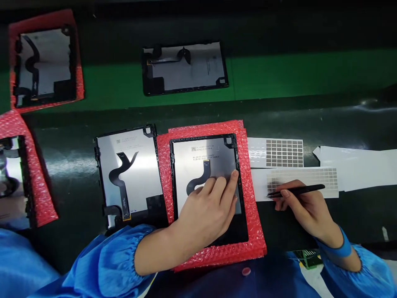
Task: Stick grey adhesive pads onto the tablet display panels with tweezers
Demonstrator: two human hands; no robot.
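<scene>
A tablet display panel with a black flex cable lies back-up on a red bubble-wrap pad in front of me. My left hand rests flat on the panel, fingers stretched out over the cable. My right hand is closed on black tweezers, whose tip touches a white sheet of small grey stickers to the right of the pad. A second sticker sheet lies just behind it.
Another panel lies bare on the dark bench left of the pad. More panels on red pads sit at the left edge and far left. One panel lies on the green belt behind. White paper lies at right.
</scene>
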